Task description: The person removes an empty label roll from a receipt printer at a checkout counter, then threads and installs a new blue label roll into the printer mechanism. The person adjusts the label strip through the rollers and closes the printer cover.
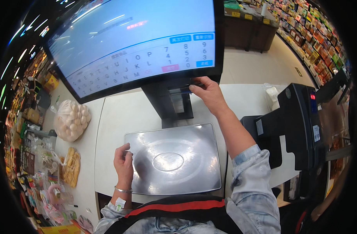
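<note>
A scale with a bare steel weighing plate (178,161) lies before me, a large touch screen (137,44) mounted on a black post above its far edge. My right hand (207,93) is raised at the screen's lower edge, thumb and forefinger close together beside the printer slot (177,101) in the post; whether they pinch anything is too small to tell. My left hand (124,162) hovers by the plate's left edge with its fingers curled and nothing visible in them. A bracelet and a small white label show on my left wrist and cuff.
On the white counter (114,125) at left lie a clear bag of round, pale items (71,120) and a bag of yellowish food (71,166). A second black scale (298,125) stands at right. Packed shelves line both sides, and part of another person's arm shows at lower right.
</note>
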`<action>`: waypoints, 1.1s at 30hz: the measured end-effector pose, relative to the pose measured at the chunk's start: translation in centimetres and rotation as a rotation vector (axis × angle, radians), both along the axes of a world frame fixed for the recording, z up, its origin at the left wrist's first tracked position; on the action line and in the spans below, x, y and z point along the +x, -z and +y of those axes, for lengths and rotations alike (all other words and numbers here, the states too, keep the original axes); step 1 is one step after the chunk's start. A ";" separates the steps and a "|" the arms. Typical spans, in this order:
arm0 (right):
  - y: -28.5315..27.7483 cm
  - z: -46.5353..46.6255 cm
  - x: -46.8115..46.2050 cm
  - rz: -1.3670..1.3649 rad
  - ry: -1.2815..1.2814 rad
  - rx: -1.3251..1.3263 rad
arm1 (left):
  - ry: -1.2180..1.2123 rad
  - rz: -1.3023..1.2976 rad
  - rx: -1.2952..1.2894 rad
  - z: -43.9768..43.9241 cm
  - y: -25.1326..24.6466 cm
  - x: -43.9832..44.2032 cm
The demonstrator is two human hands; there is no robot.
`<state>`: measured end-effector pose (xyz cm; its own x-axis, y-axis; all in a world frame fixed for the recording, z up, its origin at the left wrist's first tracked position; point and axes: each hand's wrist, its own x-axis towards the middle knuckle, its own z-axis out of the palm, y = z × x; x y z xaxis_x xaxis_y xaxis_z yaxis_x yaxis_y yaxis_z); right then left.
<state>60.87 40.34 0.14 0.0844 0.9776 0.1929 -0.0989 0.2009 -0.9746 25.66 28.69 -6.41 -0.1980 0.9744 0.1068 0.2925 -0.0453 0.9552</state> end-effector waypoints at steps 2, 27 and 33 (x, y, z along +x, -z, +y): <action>-0.2 0.1 0.2 -0.116 0.013 -0.012 | -0.015 -0.004 0.004 -0.6 0.3 -0.8; -2.9 0.8 0.3 -0.282 -0.033 -0.091 | 0.042 -0.006 0.070 -1.0 0.6 -0.8; -3.0 0.5 0.5 -0.318 -0.045 -0.154 | 0.317 0.300 0.339 1.5 -3.1 4.3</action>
<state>61.34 40.80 3.11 0.0003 0.9986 0.0530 0.2092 0.0518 -0.9765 29.97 30.15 -3.27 0.1870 0.8827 0.4311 0.4714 -0.4657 0.7490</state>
